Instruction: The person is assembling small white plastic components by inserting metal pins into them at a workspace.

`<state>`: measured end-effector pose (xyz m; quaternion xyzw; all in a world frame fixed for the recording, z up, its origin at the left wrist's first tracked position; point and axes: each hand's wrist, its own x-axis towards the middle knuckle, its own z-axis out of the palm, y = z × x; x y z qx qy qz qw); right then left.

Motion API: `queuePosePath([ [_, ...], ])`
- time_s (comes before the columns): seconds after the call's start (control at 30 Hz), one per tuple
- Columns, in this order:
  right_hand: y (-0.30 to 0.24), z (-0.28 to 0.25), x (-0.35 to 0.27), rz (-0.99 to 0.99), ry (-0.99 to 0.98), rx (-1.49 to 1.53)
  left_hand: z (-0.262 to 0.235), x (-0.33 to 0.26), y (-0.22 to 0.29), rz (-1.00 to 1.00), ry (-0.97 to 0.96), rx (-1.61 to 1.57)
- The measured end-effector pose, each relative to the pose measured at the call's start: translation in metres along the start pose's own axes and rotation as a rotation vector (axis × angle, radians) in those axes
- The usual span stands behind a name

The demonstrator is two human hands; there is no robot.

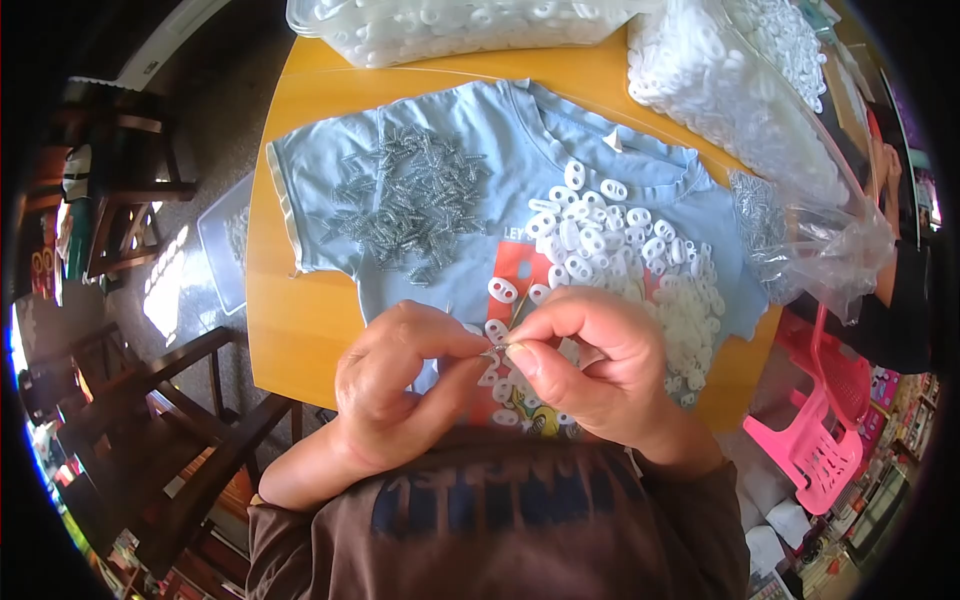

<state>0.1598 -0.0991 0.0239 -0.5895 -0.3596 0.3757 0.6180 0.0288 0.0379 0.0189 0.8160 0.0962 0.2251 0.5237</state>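
Pinching one small metal spring (497,349) between them, the left hand (400,385) and right hand (590,365) meet fingertip to fingertip. Behind lie one spring pile (415,195), one heap of white rings (625,260) and two bags (720,80).

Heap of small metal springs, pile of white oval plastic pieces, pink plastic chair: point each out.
Heap of small metal springs (415,200), head view, middle of heap.
Pile of white oval plastic pieces (620,245), head view, centre of pile.
Pink plastic chair (825,420), head view, seat.
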Motion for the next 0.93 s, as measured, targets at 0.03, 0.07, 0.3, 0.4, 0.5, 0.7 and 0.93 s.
queuePosePath([
  [0.03, 0.0, 0.0, 0.0, -0.002, 0.003, -0.009, 0.001, -0.001, 0.0, -0.027, -0.001, -0.016],
  [0.07, 0.0, 0.0, 0.0, -0.003, 0.007, -0.018, 0.001, -0.001, 0.001, -0.054, -0.002, -0.032],
  [0.3, 0.005, 0.005, 0.004, -0.377, 0.1, -0.379, 0.002, -0.007, 0.009, -0.599, -0.025, -0.545],
  [0.4, 0.012, 0.009, 0.003, -0.437, 0.14, -0.424, 0.006, -0.008, 0.009, -0.64, 0.016, -0.686],
  [0.5, 0.011, 0.011, 0.003, -0.42, 0.122, -0.42, 0.008, -0.009, 0.002, -0.336, -0.037, -0.366],
  [0.7, 0.01, 0.01, 0.002, -0.335, 0.079, -0.373, 0.013, -0.012, -0.005, -0.128, 0.022, -0.238],
  [0.93, 0.017, 0.009, 0.005, -0.336, 0.059, -0.441, -0.011, -0.016, -0.016, -0.043, 0.081, 0.292],
])
